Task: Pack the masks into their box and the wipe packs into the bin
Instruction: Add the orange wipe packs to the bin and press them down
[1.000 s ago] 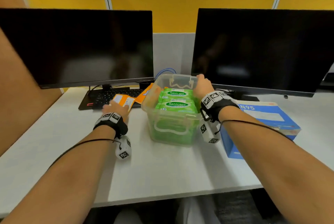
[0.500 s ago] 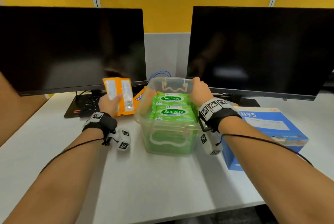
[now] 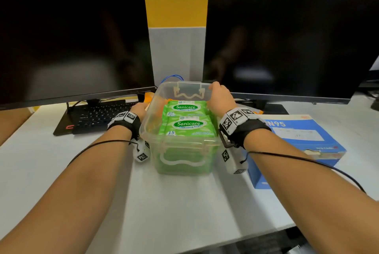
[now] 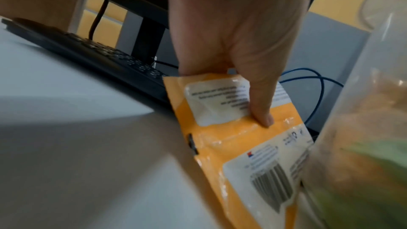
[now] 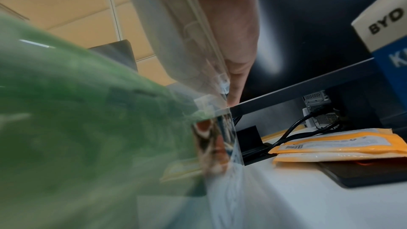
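A clear plastic bin (image 3: 149, 128) stands mid-desk with green Sanicare wipe packs (image 3: 185, 124) stacked inside. My right hand (image 3: 220, 98) grips the bin's far right rim corner, also seen in the right wrist view (image 5: 233, 41). My left hand (image 3: 139, 109) is low against the bin's left wall. It pinches a flat orange pack (image 4: 231, 137), thumb on its printed label. The pack's lower end sits by the bin wall (image 4: 363, 111); I cannot tell whether it is inside. The blue N95 mask box (image 3: 297, 137) lies closed to the right of the bin.
Two dark monitors (image 3: 71, 48) stand behind, with a black keyboard (image 3: 96, 116) under the left one. Two more orange packs (image 5: 343, 144) lie on the right monitor's base, and another (image 3: 149, 96) behind the bin. The desk's front edge is near.
My left hand picked the orange pack up from beside the keyboard, raised it, then lowered it against the bin's left side. The right hand has stayed on the bin rim.
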Motion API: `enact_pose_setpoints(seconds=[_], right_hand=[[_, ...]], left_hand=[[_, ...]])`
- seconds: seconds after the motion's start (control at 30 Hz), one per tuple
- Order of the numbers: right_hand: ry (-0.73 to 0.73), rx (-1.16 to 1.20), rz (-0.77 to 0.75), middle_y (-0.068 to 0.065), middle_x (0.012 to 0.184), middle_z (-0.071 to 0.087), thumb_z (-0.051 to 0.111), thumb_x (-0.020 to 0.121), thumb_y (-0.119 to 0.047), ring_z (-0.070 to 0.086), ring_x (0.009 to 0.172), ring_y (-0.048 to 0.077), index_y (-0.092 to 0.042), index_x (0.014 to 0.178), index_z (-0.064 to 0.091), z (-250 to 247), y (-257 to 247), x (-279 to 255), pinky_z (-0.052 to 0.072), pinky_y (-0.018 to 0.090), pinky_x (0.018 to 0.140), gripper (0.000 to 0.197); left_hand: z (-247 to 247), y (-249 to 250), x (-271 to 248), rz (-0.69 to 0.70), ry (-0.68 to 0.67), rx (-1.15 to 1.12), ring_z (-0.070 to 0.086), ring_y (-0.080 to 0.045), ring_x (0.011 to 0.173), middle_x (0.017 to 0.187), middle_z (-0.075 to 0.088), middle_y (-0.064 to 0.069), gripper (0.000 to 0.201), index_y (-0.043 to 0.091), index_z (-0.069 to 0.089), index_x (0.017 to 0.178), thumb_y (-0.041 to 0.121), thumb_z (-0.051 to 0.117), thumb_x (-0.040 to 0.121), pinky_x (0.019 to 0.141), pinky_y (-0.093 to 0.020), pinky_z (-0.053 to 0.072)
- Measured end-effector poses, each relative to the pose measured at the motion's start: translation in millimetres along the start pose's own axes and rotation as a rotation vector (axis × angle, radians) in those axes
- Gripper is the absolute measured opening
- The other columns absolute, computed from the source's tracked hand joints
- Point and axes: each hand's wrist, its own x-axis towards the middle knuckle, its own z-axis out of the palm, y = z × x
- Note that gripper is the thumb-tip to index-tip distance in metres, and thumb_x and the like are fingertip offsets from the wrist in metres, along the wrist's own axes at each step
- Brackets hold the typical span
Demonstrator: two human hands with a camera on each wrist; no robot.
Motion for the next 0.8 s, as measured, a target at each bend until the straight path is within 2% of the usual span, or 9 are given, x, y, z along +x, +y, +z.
enact_pose_setpoints(seconds=[0.07,0.17,0.23,0.3,0.4,0.47,0.63,0.73,0.8], right_hand=[[0.006,0.004,0.004,0.017,0.131,0.047,0.052,0.093,-0.006,0.049,0.12,0.033,-0.007,0.133,0.04,-1,-1,-1,0.041,0.039,0.096,0.042],[0.021,0.054,0.032,0.018,0.129,0.049,0.053,0.092,-0.005,0.051,0.117,0.033,-0.006,0.132,0.039,-2,-3,-2,0.043,0.04,0.093,0.042],[0.022,0.088,0.063,0.018,0.129,0.051,0.054,0.092,-0.005,0.053,0.116,0.033,-0.005,0.131,0.038,-4,-6,-5,0.044,0.04,0.091,0.042],[0.008,0.086,0.097,0.018,0.13,0.051,0.057,0.092,-0.007,0.052,0.118,0.034,-0.003,0.131,0.037,-5,-10,-8,0.044,0.04,0.092,0.044],[-0.015,0.035,0.097,0.018,0.132,0.049,0.056,0.091,-0.006,0.051,0.12,0.034,-0.001,0.131,0.038,-8,-15,-16,0.044,0.039,0.094,0.044],[-0.032,0.019,0.104,0.018,0.133,0.047,0.057,0.09,-0.006,0.051,0.121,0.033,0.0,0.13,0.038,-9,-19,-23,0.044,0.039,0.095,0.044],[-0.032,0.074,0.118,0.018,0.135,0.043,0.058,0.09,-0.009,0.052,0.119,0.033,0.0,0.132,0.038,-6,-37,-45,0.045,0.038,0.093,0.047],[-0.066,0.183,0.084,0.018,0.135,0.043,0.061,0.089,-0.014,0.051,0.12,0.033,0.0,0.132,0.039,-5,-48,-62,0.044,0.037,0.093,0.051],[-0.095,0.261,0.061,0.018,0.138,0.041,0.058,0.09,-0.019,0.049,0.122,0.034,-0.002,0.133,0.041,-3,-54,-70,0.041,0.038,0.097,0.049]], left_hand=[[-2,-8,5,0.022,-0.015,-0.007,0.062,-0.034,0.098,0.097,0.065,-0.011,0.021,0.016,0.063,0.096,0.033,0.061,0.083,0.085,-0.039,0.051],[-15,3,-32,0.064,0.009,-0.121,0.057,-0.035,0.105,0.115,0.059,-0.013,0.05,0.019,0.045,0.125,0.027,0.068,0.081,0.09,-0.043,0.047],[-23,12,-63,0.097,0.077,-0.139,0.056,-0.037,0.106,0.118,0.056,-0.018,0.063,0.018,0.034,0.136,0.018,0.069,0.084,0.087,-0.039,0.043],[-32,14,-84,0.154,0.112,-0.058,0.057,-0.035,0.106,0.117,0.057,-0.016,0.066,0.018,0.034,0.141,0.021,0.068,0.085,0.084,-0.036,0.043],[-59,19,-114,0.22,0.152,0.171,0.061,-0.03,0.1,0.107,0.065,-0.009,0.039,0.016,0.06,0.117,0.026,0.063,0.079,0.08,-0.036,0.048],[-83,29,-136,0.224,0.28,0.193,0.059,-0.033,0.095,0.1,0.061,-0.013,0.026,0.011,0.063,0.105,0.019,0.063,0.081,0.077,-0.039,0.046],[-136,62,-182,0.295,0.636,-0.028,0.056,-0.033,0.102,0.108,0.059,-0.018,0.03,0.004,0.058,0.113,0.021,0.061,0.088,0.082,-0.039,0.042],[-132,81,-204,0.352,0.571,-0.262,0.061,-0.025,0.107,0.115,0.065,-0.011,0.034,0.006,0.061,0.118,0.025,0.062,0.09,0.09,-0.037,0.048],[-116,87,-213,0.354,0.479,-0.376,0.063,-0.025,0.106,0.114,0.067,-0.011,0.031,0.007,0.063,0.115,0.026,0.063,0.09,0.093,-0.043,0.05]])
